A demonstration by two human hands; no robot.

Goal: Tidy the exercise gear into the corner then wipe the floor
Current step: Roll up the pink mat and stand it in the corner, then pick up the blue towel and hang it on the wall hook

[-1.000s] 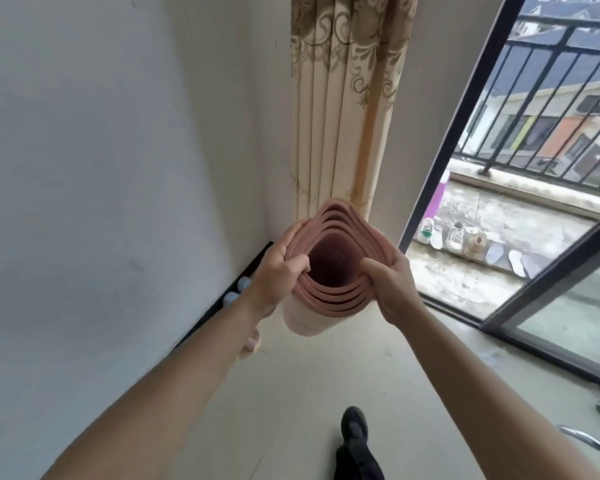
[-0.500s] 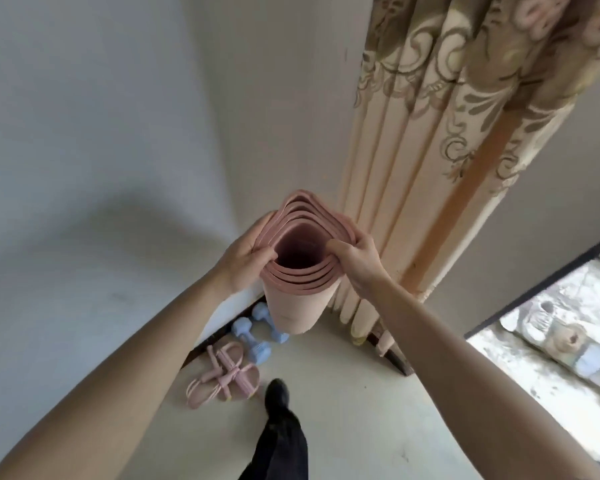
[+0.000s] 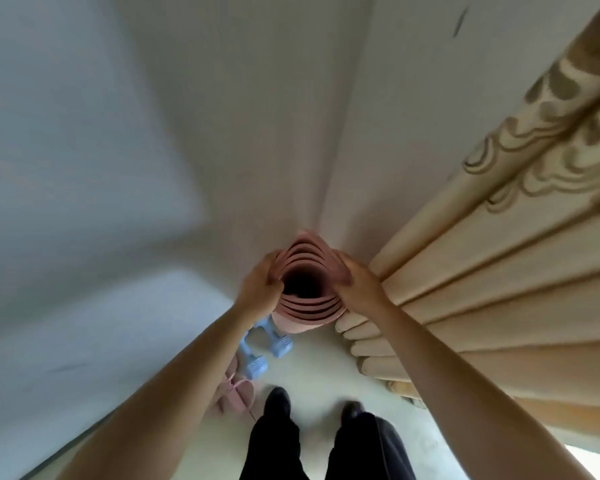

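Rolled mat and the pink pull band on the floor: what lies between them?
Two blue dumbbells lie between the rolled mat and the pink pull band, in the head view.

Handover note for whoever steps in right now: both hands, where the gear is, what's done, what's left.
Hands: left hand and right hand each grip the top rim of the rolled mat, held upright in the corner beside the curtain.
Gear: blue dumbbells and pink pull band lie on the floor by the wall, left of the mat.
Done: gear gathered at the corner.
Left: release the mat once steady, then wipe the floor; no cloth in view.
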